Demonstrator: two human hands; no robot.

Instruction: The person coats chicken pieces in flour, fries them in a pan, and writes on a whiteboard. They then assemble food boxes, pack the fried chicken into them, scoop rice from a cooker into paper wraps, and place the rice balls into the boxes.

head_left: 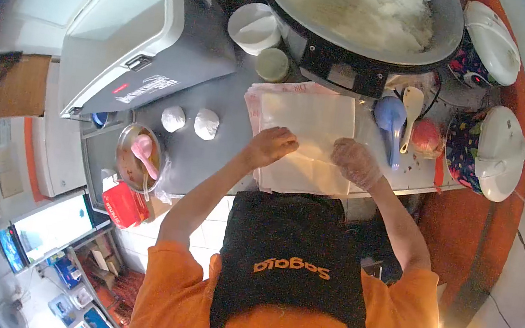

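A stack of pale wrapping paper lies on the counter in front of me, with pink-printed edges showing at its left. My left hand is bare and closed, its fingertips pinching the paper near the left side. Opposite it, my right hand wears a clear plastic glove; its fingers are curled onto the right side of the same paper. Between both hands the top sheet looks creased. Left of the stack sit two white wrapped bundles. Right of it are a blue ladle and a cream-colored rice paddle.
A large pot of white rice stands behind the paper. At left are a big cooler box and a metal bowl with a pink spoon. Lidded patterned pots line the right side. A white tub stands beside a jar.
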